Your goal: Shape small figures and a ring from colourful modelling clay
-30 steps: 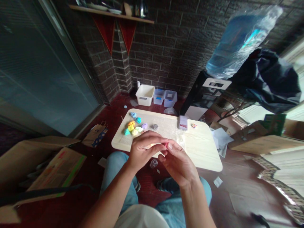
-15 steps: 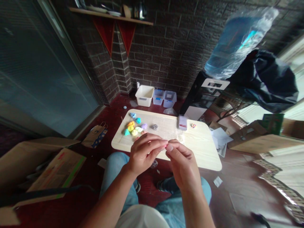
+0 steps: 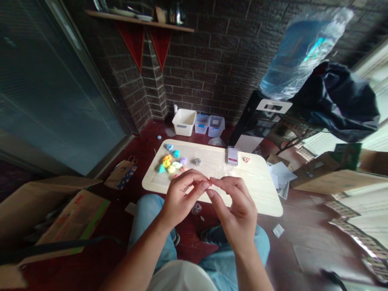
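Note:
In front of me, above the near edge of the low table [image 3: 257,198], my left hand [image 3: 184,198] pinches a tiny pinkish-red piece of clay [image 3: 210,184] between thumb and index finger. My right hand [image 3: 236,210] meets it from the other side, its index fingertip at the piece and its thumb apart below. Fingertips cover most of the piece. Beyond my left hand lie soft clay lumps: a blue lump [image 3: 169,147], a teal lump [image 3: 176,153], a yellow lump [image 3: 166,163], a green lump [image 3: 161,168], a purple lump [image 3: 183,161] and a grey lump [image 3: 197,161].
A phone-like device [image 3: 233,157] and a small multicoloured ball [image 3: 246,159] are on the table's right part. Behind it stand a white bin [image 3: 183,126] and two clear boxes [image 3: 216,128]. A water dispenser [image 3: 251,121] is back right; a cardboard box [image 3: 69,218] sits left.
My right thumb has parted from its index finger and dropped lower, opening the pinch. My left hand keeps its pinch on the piece, now a little more visible.

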Available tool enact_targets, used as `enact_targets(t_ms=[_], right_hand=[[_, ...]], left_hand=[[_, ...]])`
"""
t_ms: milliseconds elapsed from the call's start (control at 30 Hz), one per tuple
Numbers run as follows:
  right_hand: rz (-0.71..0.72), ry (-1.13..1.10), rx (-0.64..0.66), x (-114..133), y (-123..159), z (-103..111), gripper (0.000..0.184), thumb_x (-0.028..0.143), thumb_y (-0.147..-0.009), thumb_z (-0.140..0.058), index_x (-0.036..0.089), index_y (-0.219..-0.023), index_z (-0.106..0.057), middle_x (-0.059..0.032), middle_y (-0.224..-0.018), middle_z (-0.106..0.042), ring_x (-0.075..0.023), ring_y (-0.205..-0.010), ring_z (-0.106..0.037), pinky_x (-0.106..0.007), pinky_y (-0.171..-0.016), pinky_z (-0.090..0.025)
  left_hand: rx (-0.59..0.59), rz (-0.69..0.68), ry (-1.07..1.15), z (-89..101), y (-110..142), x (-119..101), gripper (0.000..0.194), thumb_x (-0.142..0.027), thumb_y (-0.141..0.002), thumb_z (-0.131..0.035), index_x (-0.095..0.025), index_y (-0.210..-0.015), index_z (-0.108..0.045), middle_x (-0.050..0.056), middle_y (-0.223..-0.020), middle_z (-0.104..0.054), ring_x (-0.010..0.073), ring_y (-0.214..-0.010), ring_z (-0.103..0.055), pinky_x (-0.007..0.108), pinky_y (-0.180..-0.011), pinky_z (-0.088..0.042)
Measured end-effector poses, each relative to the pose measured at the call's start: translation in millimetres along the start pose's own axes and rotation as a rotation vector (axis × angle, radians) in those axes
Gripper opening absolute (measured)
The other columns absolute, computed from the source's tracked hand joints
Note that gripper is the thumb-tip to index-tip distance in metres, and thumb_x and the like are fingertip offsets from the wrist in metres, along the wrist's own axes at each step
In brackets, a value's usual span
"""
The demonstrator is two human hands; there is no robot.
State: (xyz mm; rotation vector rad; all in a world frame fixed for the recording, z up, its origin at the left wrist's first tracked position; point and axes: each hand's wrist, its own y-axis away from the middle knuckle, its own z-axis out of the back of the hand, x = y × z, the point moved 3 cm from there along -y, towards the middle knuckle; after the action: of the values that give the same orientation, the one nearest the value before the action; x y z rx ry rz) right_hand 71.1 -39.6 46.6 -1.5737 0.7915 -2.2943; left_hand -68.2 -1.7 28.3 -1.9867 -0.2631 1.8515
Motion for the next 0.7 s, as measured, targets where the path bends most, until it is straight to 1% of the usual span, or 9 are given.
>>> enact_targets(t_ms=[67, 133, 200, 300, 400, 467, 567, 633, 700], right_hand=[[0.086, 0.088, -0.005, 3.5, -1.0, 1.8, 0.024, 0.015, -0.085, -0.068, 0.027, -0.105, -0.071, -0.002, -0.088, -0.063, -0.0181, -0.086, -0.057, -0.034, -0.074, -0.046], [0.138, 0.127, -0.005, 5.3, -2.2, 3.7, 0.023, 0.013, -0.084, -0.069, 0.026, -0.102, -0.071, -0.0017, -0.086, -0.065, -0.0181, -0.084, -0.057, -0.034, -0.073, -0.046], [0.161, 0.12, -0.005, 6.1, -3.0, 5.6, 0.023, 0.011, -0.083, -0.069, 0.026, -0.1, -0.071, -0.0014, -0.086, -0.066, -0.0181, -0.083, -0.057, -0.034, -0.073, -0.046], [0.193, 0.126, -0.012, 7.6, -2.7, 7.5, 0.024, 0.007, -0.083, -0.068, 0.026, -0.098, -0.07, -0.0012, -0.086, -0.067, -0.018, -0.082, -0.058, -0.035, -0.073, -0.046], [0.242, 0.18, -0.028, 10.5, -1.2, 8.2, 0.027, 0.004, -0.081, -0.067, 0.025, -0.098, -0.068, -0.0016, -0.086, -0.067, -0.0179, -0.08, -0.057, -0.036, -0.072, -0.046], [0.262, 0.196, -0.046, 12.3, -0.6, 8.6, 0.027, 0.003, -0.081, -0.066, 0.025, -0.098, -0.067, -0.0018, -0.086, -0.066, -0.018, -0.08, -0.057, -0.037, -0.072, -0.045], [0.262, 0.176, -0.055, 14.1, -1.3, 8.7, 0.024, 0.004, -0.082, -0.065, 0.024, -0.095, -0.065, -0.0017, -0.085, -0.066, -0.0181, -0.079, -0.058, -0.037, -0.072, -0.045], [0.256, 0.148, -0.049, 14.6, -2.3, 8.4, 0.022, 0.004, -0.083, -0.064, 0.023, -0.094, -0.064, -0.0017, -0.085, -0.066, -0.0179, -0.08, -0.058, -0.036, -0.072, -0.045], [0.235, 0.11, -0.038, 14.1, -2.8, 7.8, 0.02, 0.004, -0.083, -0.064, 0.022, -0.094, -0.064, -0.0018, -0.085, -0.065, -0.0176, -0.08, -0.058, -0.036, -0.073, -0.045]], left_hand=[[0.05, 0.116, 0.113, -0.4, -0.4, 2.1, 0.009, -0.026, -0.086, -0.065, -0.019, -0.08, -0.068, 0.002, -0.081, -0.065, 0.0139, -0.08, -0.062, 0.024, -0.073, -0.051], [0.092, 0.209, 0.194, 0.3, -0.6, 3.4, 0.011, -0.028, -0.084, -0.067, -0.018, -0.079, -0.071, 0.002, -0.078, -0.066, 0.013, -0.075, -0.062, 0.023, -0.069, -0.051], [0.115, 0.26, 0.23, 1.6, -0.7, 3.0, 0.011, -0.028, -0.082, -0.07, -0.018, -0.079, -0.073, 0.002, -0.076, -0.067, 0.0116, -0.071, -0.061, 0.022, -0.065, -0.05], [0.11, 0.285, 0.241, 2.7, -0.3, 0.5, 0.007, -0.025, -0.079, -0.074, -0.018, -0.078, -0.075, 0.001, -0.075, -0.069, 0.0098, -0.068, -0.06, 0.02, -0.064, -0.05], [0.085, 0.272, 0.218, 1.8, 0.7, -2.8, 0.004, -0.024, -0.08, -0.073, -0.02, -0.079, -0.076, 0.0, -0.076, -0.07, 0.0096, -0.071, -0.062, 0.019, -0.066, -0.051], [0.067, 0.236, 0.177, 1.2, 1.3, -5.8, 0.004, -0.023, -0.08, -0.072, -0.022, -0.082, -0.076, 0.0, -0.08, -0.072, 0.0107, -0.076, -0.065, 0.019, -0.07, -0.053], [0.042, 0.158, 0.119, 1.3, 1.2, -11.6, 0.007, -0.021, -0.081, -0.072, -0.023, -0.086, -0.076, 0.001, -0.086, -0.074, 0.0126, -0.083, -0.068, 0.021, -0.077, -0.055], [0.026, 0.101, 0.074, 2.1, 0.8, -15.8, 0.009, -0.019, -0.081, -0.072, -0.023, -0.087, -0.076, 0.001, -0.087, -0.075, 0.0129, -0.084, -0.069, 0.022, -0.078, -0.055], [0.017, 0.017, -0.004, 3.4, 0.6, -20.3, 0.011, -0.016, -0.08, -0.072, -0.022, -0.087, -0.076, 0.001, -0.087, -0.075, 0.013, -0.085, -0.069, 0.022, -0.078, -0.056]])
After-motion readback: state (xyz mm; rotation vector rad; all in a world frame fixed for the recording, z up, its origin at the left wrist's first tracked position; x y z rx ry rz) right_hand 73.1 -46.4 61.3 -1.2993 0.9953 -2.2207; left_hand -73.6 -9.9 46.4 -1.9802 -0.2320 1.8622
